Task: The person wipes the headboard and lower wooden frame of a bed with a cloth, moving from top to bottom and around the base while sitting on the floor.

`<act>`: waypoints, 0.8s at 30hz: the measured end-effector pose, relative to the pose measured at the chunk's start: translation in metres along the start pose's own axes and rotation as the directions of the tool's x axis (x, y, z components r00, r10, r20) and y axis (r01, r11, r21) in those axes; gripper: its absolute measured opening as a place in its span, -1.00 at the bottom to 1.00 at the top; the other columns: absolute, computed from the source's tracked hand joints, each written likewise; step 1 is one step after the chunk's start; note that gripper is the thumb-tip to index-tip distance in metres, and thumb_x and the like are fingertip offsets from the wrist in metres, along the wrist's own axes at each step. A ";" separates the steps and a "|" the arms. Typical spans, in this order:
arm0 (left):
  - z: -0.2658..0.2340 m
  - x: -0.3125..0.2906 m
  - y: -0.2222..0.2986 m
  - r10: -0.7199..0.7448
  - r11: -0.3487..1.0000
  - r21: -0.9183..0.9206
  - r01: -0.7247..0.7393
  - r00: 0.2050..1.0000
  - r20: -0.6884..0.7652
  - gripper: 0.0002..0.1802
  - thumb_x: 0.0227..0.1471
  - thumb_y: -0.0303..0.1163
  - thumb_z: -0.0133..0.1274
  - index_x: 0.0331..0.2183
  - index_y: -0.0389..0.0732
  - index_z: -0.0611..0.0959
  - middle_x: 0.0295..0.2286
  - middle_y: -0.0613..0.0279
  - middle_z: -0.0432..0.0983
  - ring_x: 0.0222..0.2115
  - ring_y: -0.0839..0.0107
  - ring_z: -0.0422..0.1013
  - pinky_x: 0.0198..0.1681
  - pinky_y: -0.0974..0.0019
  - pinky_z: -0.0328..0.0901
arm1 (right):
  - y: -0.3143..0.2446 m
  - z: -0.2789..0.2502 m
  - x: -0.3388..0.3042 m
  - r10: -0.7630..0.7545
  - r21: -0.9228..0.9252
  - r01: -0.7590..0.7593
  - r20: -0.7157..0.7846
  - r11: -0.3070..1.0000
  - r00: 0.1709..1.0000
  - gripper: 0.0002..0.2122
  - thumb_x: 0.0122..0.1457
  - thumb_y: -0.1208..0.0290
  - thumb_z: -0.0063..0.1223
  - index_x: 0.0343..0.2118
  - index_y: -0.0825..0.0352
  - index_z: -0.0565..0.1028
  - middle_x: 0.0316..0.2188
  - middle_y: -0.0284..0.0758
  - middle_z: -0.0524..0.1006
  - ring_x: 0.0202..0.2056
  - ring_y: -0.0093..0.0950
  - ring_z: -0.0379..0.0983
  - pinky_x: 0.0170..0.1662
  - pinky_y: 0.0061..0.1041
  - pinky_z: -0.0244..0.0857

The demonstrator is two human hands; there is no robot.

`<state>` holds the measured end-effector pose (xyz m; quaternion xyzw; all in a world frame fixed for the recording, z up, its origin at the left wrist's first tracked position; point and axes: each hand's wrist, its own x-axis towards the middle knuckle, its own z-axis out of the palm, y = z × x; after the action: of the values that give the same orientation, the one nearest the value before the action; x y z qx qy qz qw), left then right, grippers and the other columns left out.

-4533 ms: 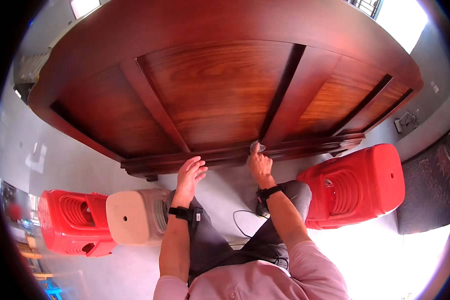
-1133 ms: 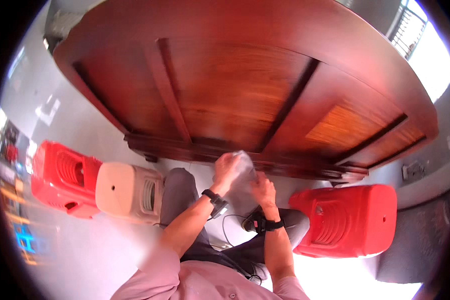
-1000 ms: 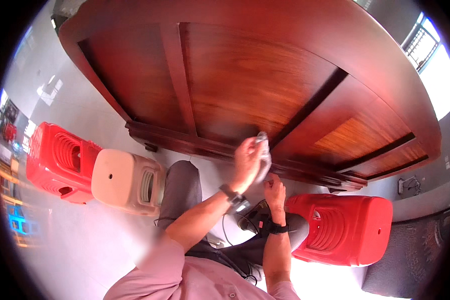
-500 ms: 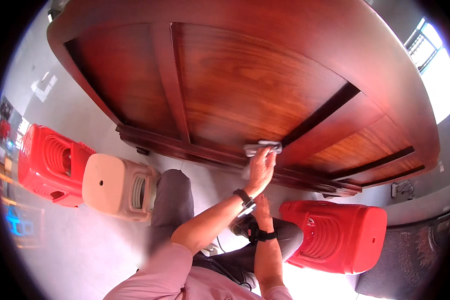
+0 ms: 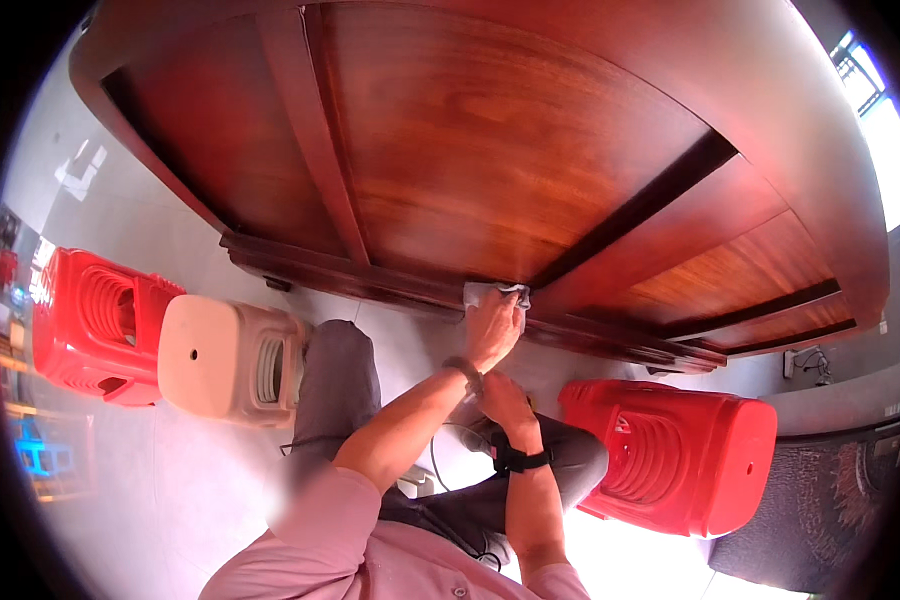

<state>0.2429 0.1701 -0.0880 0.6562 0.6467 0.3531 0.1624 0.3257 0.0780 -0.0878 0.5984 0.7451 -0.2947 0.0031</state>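
My left hand (image 5: pixel 495 328) is closed on a crumpled light grey cloth (image 5: pixel 478 293). It presses the cloth against the lower frame of a large, polished red-brown wooden panel piece (image 5: pixel 490 140), near the foot of a dark slanting groove. Just below, my right hand (image 5: pixel 508 402) is close against the left wrist, where a band (image 5: pixel 464 372) sits. The right fingertips are partly hidden by that wrist, so their grip is unclear. A black strap (image 5: pixel 520 458) circles my right wrist.
At the left stand a red plastic stool (image 5: pixel 95 325) and a beige one (image 5: pixel 202 350). Another red stool (image 5: pixel 670 455) is right of my knee. A dark patterned surface (image 5: pixel 800 510) lies at the lower right, and a cable (image 5: pixel 438 465) hangs near my legs.
My left hand and the cloth have shifted left along the panel's lower edge. My right hand has moved up and left toward the left wrist. The whole view has shifted slightly.
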 end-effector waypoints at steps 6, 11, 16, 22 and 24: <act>-0.016 -0.002 -0.004 0.110 0.977 0.164 -0.133 0.984 0.144 -0.63 0.01 -0.24 0.02 -0.09 -0.07 0.54 -0.41 0.10 0.58 -0.37 0.09 0.49 -0.28 0.02 0.33 | -0.009 -0.005 -0.002 -0.024 -0.015 0.025 0.024 1.000 0.999 -0.74 0.01 0.38 0.03 -0.27 0.42 0.45 -0.30 0.04 0.50 -0.21 0.02 0.43 -0.13 -0.07 0.30; -0.022 0.017 -0.013 -0.038 0.996 -0.055 0.069 0.899 0.437 -0.73 -0.04 -0.20 0.04 -0.38 -0.17 0.66 -0.44 -0.01 0.56 -0.37 0.02 0.49 -0.32 0.02 0.36 | -0.013 -0.010 -0.001 -0.036 -0.017 0.037 0.050 0.999 0.998 -0.68 0.02 0.37 0.02 -0.14 0.36 0.39 -0.24 0.01 0.49 -0.16 0.01 0.41 -0.11 -0.08 0.31; -0.021 -0.006 -0.053 0.003 0.998 -0.064 0.014 0.968 0.253 -0.62 -0.08 -0.12 0.12 -0.44 -0.30 0.61 -0.41 -0.06 0.51 -0.35 -0.02 0.45 -0.28 0.05 0.33 | -0.014 -0.009 -0.001 -0.013 -0.012 0.014 0.085 1.000 0.996 -0.65 0.02 0.38 0.02 -0.09 0.31 0.36 -0.21 -0.01 0.48 -0.13 0.01 0.40 -0.11 -0.08 0.31; -0.017 0.011 -0.023 -0.177 0.897 -0.387 0.213 0.976 0.126 -0.60 0.04 -0.10 -0.01 -0.43 -0.31 0.57 -0.45 -0.14 0.49 -0.35 -0.08 0.43 -0.31 0.00 0.29 | -0.003 0.003 0.004 -0.088 0.003 0.088 -0.006 0.996 0.996 -0.68 0.01 0.43 -0.02 -0.11 0.28 0.40 -0.26 -0.04 0.51 -0.17 -0.02 0.43 -0.12 -0.09 0.32; -0.013 0.015 -0.015 -0.123 0.843 -0.478 0.245 0.955 0.272 -0.63 0.08 -0.13 -0.08 -0.41 -0.27 0.57 -0.51 -0.17 0.49 -0.41 -0.14 0.43 -0.36 -0.03 0.30 | -0.012 -0.002 0.003 -0.038 -0.017 0.039 0.047 0.999 0.998 -0.71 0.00 0.48 -0.07 -0.15 0.30 0.42 -0.27 -0.05 0.51 -0.19 -0.04 0.44 -0.13 -0.09 0.32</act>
<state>0.2215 0.1829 -0.0852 0.5613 0.5681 0.4147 0.4363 0.3148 0.0804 -0.0820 0.5768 0.7588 -0.3019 0.0202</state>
